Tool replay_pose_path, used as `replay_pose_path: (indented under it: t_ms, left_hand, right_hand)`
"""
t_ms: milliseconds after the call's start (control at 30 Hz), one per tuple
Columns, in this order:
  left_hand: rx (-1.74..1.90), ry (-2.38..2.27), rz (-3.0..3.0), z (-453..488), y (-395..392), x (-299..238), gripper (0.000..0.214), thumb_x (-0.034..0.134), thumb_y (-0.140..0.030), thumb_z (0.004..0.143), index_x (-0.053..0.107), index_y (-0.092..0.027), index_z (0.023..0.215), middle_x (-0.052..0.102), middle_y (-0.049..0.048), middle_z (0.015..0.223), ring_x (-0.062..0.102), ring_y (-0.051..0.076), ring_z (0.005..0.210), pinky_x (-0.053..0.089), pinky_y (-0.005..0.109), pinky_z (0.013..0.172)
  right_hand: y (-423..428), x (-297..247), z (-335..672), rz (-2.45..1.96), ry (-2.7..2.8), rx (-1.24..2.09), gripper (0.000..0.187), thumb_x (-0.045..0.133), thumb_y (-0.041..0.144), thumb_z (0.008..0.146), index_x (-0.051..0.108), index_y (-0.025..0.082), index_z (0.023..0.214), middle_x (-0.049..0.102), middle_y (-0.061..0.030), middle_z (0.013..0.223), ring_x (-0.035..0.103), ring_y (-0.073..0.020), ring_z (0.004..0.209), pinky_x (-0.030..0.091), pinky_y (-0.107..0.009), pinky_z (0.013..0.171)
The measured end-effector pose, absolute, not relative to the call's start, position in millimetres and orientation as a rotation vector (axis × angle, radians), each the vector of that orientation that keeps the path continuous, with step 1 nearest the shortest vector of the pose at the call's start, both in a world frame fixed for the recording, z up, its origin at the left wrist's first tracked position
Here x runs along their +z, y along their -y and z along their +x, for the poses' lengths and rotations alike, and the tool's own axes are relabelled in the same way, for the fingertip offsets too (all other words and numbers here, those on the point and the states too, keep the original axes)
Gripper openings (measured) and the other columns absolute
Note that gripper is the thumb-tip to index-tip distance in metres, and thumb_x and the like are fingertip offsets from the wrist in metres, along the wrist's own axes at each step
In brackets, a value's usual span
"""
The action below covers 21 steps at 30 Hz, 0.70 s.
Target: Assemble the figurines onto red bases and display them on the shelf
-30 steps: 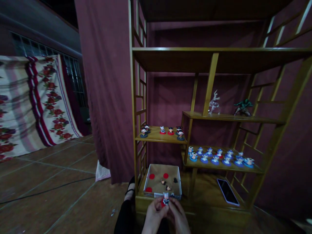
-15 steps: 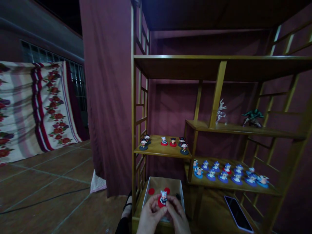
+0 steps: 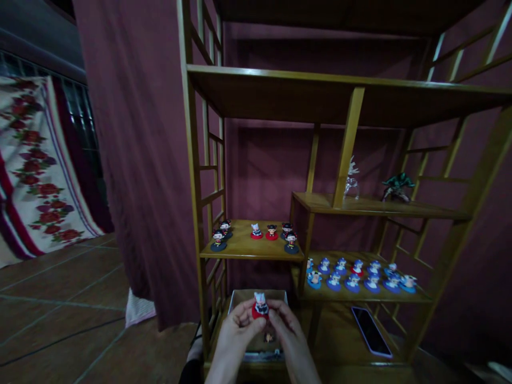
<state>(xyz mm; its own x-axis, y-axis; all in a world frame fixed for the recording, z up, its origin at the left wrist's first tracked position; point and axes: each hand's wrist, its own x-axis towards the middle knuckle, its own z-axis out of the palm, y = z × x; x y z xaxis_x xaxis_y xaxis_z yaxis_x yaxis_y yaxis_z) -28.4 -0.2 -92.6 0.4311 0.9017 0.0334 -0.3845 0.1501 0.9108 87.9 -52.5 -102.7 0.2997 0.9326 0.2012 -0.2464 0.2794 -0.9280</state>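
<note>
far left we see a floral blanket point(image 3: 44, 176), then a curtain point(image 3: 136, 160). next, two black-based figures point(image 3: 218, 240) stand at the left end of the small shelf point(image 3: 244, 249). below, we have the left hand point(image 3: 236, 330), fingers clamped on the red base of the figurine point(image 3: 261, 304), which is held roughly upright between both hands, over the box point(image 3: 280, 294). a loose piece point(image 3: 268, 337) shows inside. two red-based figures point(image 3: 271, 232) stand mid-shelf. the right hand point(image 3: 290, 328) has its fingers closed on the figurine's other side. we see two more black-based figures at the shelf's right end, then two rows of mostly blue-based figures point(image 3: 352, 282), a clear statue point(image 3: 352, 186) above, a phone point(image 3: 371, 332) below, a green statue point(image 3: 398, 186) upper right.
</note>
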Motion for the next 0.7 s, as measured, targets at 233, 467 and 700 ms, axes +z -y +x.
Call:
replay_pose_path:
  t_ms: [233, 467, 700]
  left_hand:
    - [0.949, -0.507, 0.758, -33, -8, -98, 0.042, 0.076, -0.013, 0.061, 0.067, -0.014, 0.102, 0.07, 0.0092, 0.095, 0.064, 0.012, 0.075, 0.049, 0.02, 0.071]
    - [1.008, -0.578, 0.809, -43, -8, -91, 0.044, 0.076, -0.014, 0.06, 0.066, -0.013, 0.103, 0.07, 0.0095, 0.096, 0.064, 0.014, 0.075, 0.048, 0.022, 0.07]
    - [1.201, -0.737, 1.058, -48, -13, -93, 0.044, 0.081, -0.015, 0.049, 0.063, -0.013, 0.089, 0.07, 0.0033, 0.074, 0.061, 0.013, 0.064, 0.049, 0.024, 0.064]
  right_hand:
    - [45, -92, 82, -0.965, 0.978, 0.882, 0.032, 0.062, 0.042, 0.074, 0.064, 0.021, 0.098, 0.065, -0.0053, 0.098, 0.059, -0.0211, 0.089, 0.047, -0.032, 0.081]
    - [39, -94, 76, -1.106, 1.098, 0.785, 0.03, 0.058, 0.039, 0.077, 0.062, 0.021, 0.101, 0.065, -0.0049, 0.099, 0.06, -0.0196, 0.088, 0.048, -0.029, 0.078]
    - [30, -106, 70, -1.19, 1.091, 0.793, 0.029, 0.056, 0.039, 0.078, 0.066, 0.02, 0.098, 0.068, -0.0044, 0.096, 0.06, -0.0212, 0.089, 0.048, -0.031, 0.077]
